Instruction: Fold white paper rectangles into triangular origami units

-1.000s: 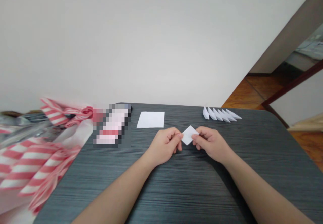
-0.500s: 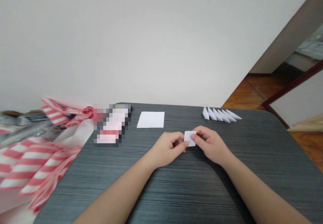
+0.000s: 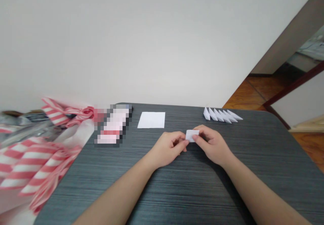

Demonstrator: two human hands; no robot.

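Both my hands meet over the middle of the dark striped table (image 3: 177,191). My left hand (image 3: 169,149) and my right hand (image 3: 212,144) each pinch a small folded piece of white paper (image 3: 190,134) between thumb and fingers, just above the tabletop. Only a small part of the paper shows between my fingertips. A flat white square sheet (image 3: 151,120) lies behind my left hand. A row of several folded white paper pieces (image 3: 222,115) stands behind my right hand near the far edge.
A red-and-white striped plastic bag (image 3: 37,157) covers the table's left side. A blurred-out pink and white item (image 3: 113,125) lies beside the sheet. A white wall stands behind the table. To the right are its rounded corner and a wooden floor (image 3: 253,93).
The paper was a wider diamond held between my hands. It is now folded smaller, and my hands have come closer together over it.
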